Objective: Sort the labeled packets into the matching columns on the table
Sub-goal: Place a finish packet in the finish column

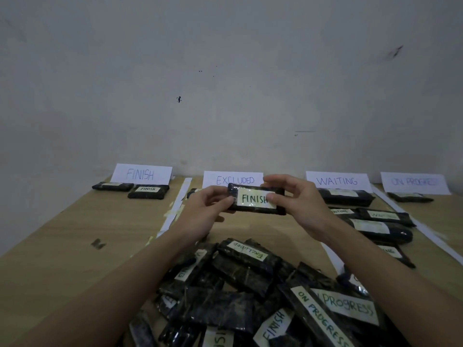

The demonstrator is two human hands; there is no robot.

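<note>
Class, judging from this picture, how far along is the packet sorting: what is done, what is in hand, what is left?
Done: two packets lie below the FINISH sign, several below the WAITING sign, and one below the ON PROGRESS sign. In hand: the left hand and right hand hold a FINISH packet in front of the EXCLUDED sign. Left: the large unsorted pile nearest the camera.

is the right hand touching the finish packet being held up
Touching. The head view shows the right hand gripping the held FINISH packet, its thumb lying on the label.

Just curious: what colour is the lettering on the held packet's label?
Dark green on the pale label, head view.
</note>
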